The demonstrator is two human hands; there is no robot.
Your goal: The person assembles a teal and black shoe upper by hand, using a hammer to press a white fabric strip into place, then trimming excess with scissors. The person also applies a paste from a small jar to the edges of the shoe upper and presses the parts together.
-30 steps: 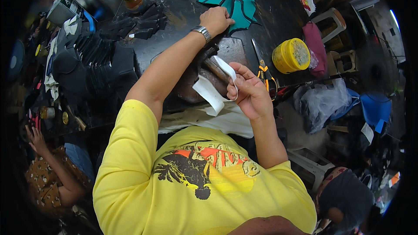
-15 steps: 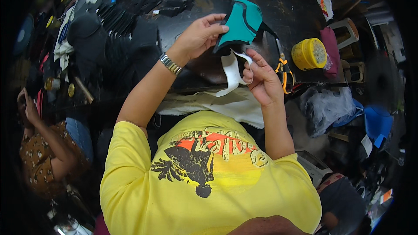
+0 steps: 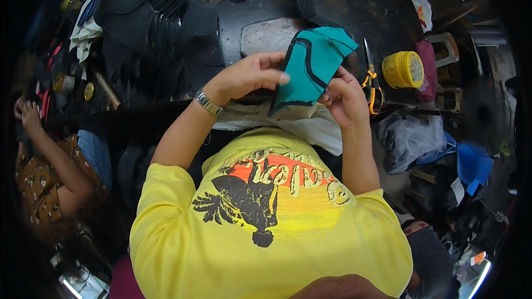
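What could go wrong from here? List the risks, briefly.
1. The scissors lie close to the right hand, blade bare; a careless reach might nick it or push them off the table.
2. The right hand grips the teal piece near its edge, so it could slip or crease.

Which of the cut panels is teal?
The black-trimmed panel between the left hand and right hand; the other panels lying on the table are black.
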